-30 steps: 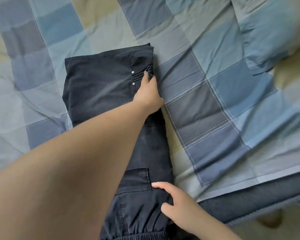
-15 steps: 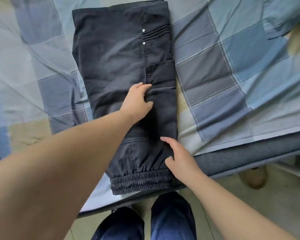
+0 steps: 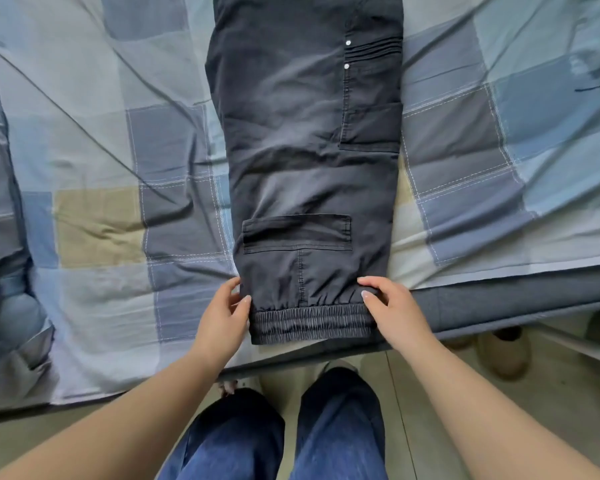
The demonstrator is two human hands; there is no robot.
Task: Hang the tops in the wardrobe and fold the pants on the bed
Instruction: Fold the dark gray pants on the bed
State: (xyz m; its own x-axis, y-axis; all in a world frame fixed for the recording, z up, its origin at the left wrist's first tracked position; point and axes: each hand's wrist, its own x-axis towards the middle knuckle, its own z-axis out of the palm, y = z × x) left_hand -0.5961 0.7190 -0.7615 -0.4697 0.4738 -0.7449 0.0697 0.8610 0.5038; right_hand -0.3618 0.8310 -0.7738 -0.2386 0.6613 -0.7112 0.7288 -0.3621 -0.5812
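The dark pants (image 3: 309, 161) lie lengthwise on the bed (image 3: 101, 220), soft and limp. Both hands, left hand (image 3: 222, 317) and right hand (image 3: 392, 313), pinch the elastic cuff (image 3: 312, 322) corners, which seems the best place to hold.

- Dark grey cargo pants (image 3: 309, 161) lie flat on a checked blue bed (image 3: 101, 174), legs stacked lengthwise.
- Elastic cuffs (image 3: 312, 322) sit at the bed's near edge; flap pocket (image 3: 297, 233) faces up, two silver studs higher up.
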